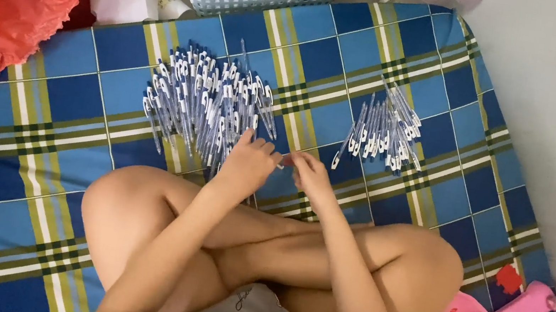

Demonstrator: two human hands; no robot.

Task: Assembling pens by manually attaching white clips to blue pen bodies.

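Pens are lying in two heaps on the checked mat: a big pile toward the far edge on the left, a smaller pile nearer the far right corner. The left hand and right hand are meeting between the heaps, fingers pinching together around one small part, probably a pen piece, though it is too small to tell. The part is sitting right at the fingertips, barely gripped, so it is likely to slip and drop onto the mat. The left wrist is hovering just beside the big pile and could be scattering it.
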